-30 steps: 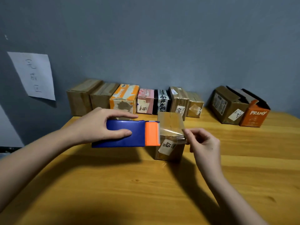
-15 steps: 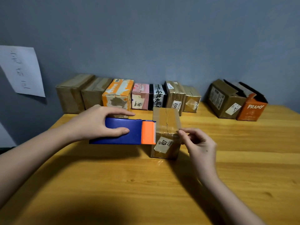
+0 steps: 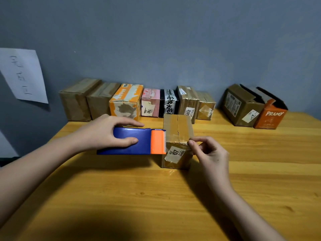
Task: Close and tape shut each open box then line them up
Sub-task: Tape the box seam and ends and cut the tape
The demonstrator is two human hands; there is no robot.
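Cardboard box (image 3: 177,134) is sitting near the middle of the bench (image 3: 173,197), flaps already down, with a strip of clear tape (image 3: 180,140) lying across its top near the front edge. Left hand (image 3: 104,134) is gripping the blue and orange tape dispenser (image 3: 137,142), holding its toothed edge against the box's left side. Right hand (image 3: 211,153) is pinching the free tape end at the box's front right corner. Taping is the step in hand. Next, I judge, the tape end needs pressing down the right side, then the strip needs tearing on the teeth with the box held steady. Seven boxes (image 3: 149,102) are standing in a row against the wall, and two open boxes (image 3: 253,108) are waiting at the right.
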